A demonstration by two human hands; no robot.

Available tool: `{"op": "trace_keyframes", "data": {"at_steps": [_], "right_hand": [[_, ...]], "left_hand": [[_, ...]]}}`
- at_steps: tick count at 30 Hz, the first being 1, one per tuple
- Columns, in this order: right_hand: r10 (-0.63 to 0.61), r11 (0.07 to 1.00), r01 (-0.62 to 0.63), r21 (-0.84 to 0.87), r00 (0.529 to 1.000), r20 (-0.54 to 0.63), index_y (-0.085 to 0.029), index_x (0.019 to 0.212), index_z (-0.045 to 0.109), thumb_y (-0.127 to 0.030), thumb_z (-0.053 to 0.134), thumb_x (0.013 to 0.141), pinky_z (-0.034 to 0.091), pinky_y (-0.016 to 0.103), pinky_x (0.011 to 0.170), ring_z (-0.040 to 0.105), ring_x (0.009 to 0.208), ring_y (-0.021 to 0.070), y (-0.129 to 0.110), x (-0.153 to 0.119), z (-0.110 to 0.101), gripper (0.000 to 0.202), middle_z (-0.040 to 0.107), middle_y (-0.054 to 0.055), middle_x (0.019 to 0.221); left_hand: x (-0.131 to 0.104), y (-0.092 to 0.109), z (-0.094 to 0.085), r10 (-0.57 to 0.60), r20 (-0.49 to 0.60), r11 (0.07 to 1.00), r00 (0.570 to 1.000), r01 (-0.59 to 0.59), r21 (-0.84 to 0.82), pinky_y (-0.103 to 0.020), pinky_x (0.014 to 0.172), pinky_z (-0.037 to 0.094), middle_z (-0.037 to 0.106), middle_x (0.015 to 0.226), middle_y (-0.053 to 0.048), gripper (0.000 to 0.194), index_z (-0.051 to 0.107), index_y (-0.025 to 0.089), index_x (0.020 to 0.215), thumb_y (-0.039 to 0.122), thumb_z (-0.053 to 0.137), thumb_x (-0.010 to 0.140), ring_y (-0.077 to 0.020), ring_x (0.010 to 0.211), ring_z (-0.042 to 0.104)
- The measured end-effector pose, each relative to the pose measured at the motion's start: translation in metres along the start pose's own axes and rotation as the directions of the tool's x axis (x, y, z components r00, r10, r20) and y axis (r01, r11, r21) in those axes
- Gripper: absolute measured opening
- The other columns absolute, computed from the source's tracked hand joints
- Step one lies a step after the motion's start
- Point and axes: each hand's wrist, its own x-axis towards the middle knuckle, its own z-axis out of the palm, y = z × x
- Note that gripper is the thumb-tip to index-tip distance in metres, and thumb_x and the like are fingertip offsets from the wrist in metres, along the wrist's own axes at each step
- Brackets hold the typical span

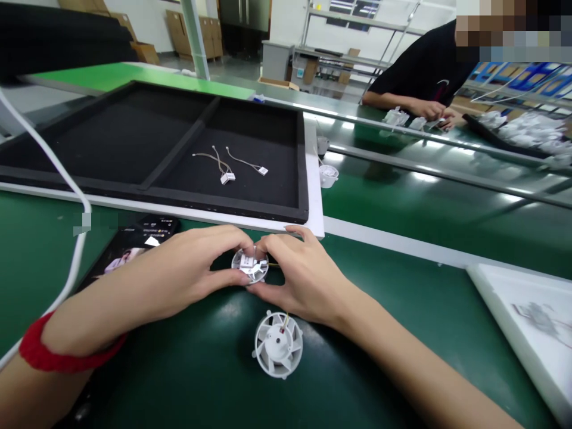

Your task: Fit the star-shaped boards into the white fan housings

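Observation:
Between my two hands is a small white round fan housing (261,276), with a white label-like piece (246,261) on its face. My left hand (210,259) pinches its left side, thumb at the front and fingers over the top. My right hand (297,271) closes on the right side in the same way. A thin yellowish wire shows beside the right fingers. Just below my hands a second white fan housing (277,345) lies face up on the green table (196,369), its blades and a short wire visible.
A black partitioned tray (89,137) holds several wired connectors (227,177). Under my left forearm lies a lit phone (129,250), beside a white cable (67,161). A white foam tray (504,298) stands right. Across the line, a person (420,77) handles white parts near a pile (531,131).

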Motion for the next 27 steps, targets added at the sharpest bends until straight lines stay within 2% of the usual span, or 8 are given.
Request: {"op": "trace_keyframes", "data": {"at_steps": [3,6,10,13,16,20,24,27], "right_hand": [[0.008,1.0,-0.008,-0.007,0.999,-0.052,-0.02,0.109,0.059,-0.029,0.085,0.09,0.024,0.057,0.127,0.076,0.106,0.0249,0.001,-0.001,-0.006,0.034,0.079,0.004,0.107],[0.036,0.999,-0.035,0.011,0.989,-0.143,-0.023,0.106,0.056,-0.03,0.083,0.09,0.02,0.057,0.129,0.076,0.102,0.0222,0.001,0.0,-0.021,0.031,0.078,0.0,0.104],[0.15,0.986,-0.165,-0.03,0.946,-0.289,-0.025,0.1,0.056,-0.033,0.078,0.089,0.039,0.053,0.115,0.074,0.1,0.0252,0.008,-0.001,-0.056,0.026,0.077,0.002,0.102],[0.348,0.912,-0.394,-0.111,0.889,-0.297,-0.026,0.097,0.057,-0.043,0.073,0.085,0.049,0.041,0.082,0.074,0.092,0.0302,0.023,-0.012,-0.085,0.026,0.077,0.004,0.099],[0.548,0.799,-0.556,-0.228,0.83,-0.106,-0.027,0.096,0.06,-0.057,0.069,0.083,0.044,0.036,0.067,0.072,0.078,0.0299,0.04,-0.029,-0.104,0.034,0.077,0.004,0.092],[0.64,0.749,-0.586,-0.31,0.76,0.109,-0.028,0.096,0.061,-0.063,0.061,0.085,0.047,0.038,0.069,0.071,0.081,0.0302,0.05,-0.047,-0.107,0.037,0.078,0.005,0.1],[0.693,0.699,-0.592,-0.402,0.699,0.175,-0.027,0.098,0.06,-0.055,0.062,0.089,0.046,0.037,0.065,0.068,0.068,0.0278,0.05,-0.049,-0.103,0.029,0.076,0.004,0.086],[0.68,0.701,-0.557,-0.446,0.711,0.181,-0.028,0.097,0.064,-0.054,0.066,0.09,0.046,0.037,0.065,0.069,0.069,0.0299,0.047,-0.053,-0.105,0.027,0.074,0.003,0.08]], "left_hand": [[-0.002,0.003,0.005,0.065,-0.116,0.997,0.991,-0.061,0.039,-0.032,0.094,0.057,0.072,0.132,0.007,0.032,0.065,0.04,0.126,0.066,0.057,0.108,-0.0226,0.117,0.071],[-0.002,0.01,0.005,0.145,-0.325,0.987,0.934,-0.115,0.11,-0.029,0.108,0.053,0.066,0.143,0.007,0.034,0.062,0.039,0.131,0.065,0.057,0.109,-0.0212,0.13,0.066],[-0.001,0.018,0.003,0.21,-0.47,0.974,0.858,-0.142,0.176,-0.024,0.112,0.047,0.068,0.137,0.006,0.017,0.063,0.033,0.123,0.046,0.06,0.112,-0.0167,0.127,0.066],[0.001,0.018,0.004,0.266,-0.375,0.962,0.888,-0.219,0.164,-0.021,0.103,0.049,0.071,0.125,0.007,0.008,0.062,0.03,0.116,0.035,0.057,0.113,-0.0134,0.115,0.069],[0.001,0.019,0.007,0.3,-0.134,0.954,0.944,-0.294,0.066,-0.024,0.087,0.05,0.073,0.109,0.008,0.009,0.063,0.028,0.106,0.032,0.059,0.112,-0.0131,0.098,0.07],[0.0,0.028,0.012,0.23,0.145,0.973,0.962,-0.233,0.006,-0.029,0.072,0.044,0.07,0.091,0.008,0.019,0.062,0.024,0.089,0.027,0.074,0.105,-0.0158,0.079,0.061],[0.0,0.038,0.013,0.211,0.207,0.977,0.955,-0.214,-0.005,-0.029,0.069,0.039,0.064,0.083,0.007,0.029,0.059,0.021,0.081,0.024,0.083,0.097,-0.0159,0.072,0.055],[0.001,0.044,0.015,0.183,0.222,0.983,0.958,-0.185,-0.011,-0.029,0.067,0.039,0.065,0.091,0.006,0.032,0.06,0.022,0.09,0.027,0.092,0.089,-0.0161,0.074,0.057]]}}
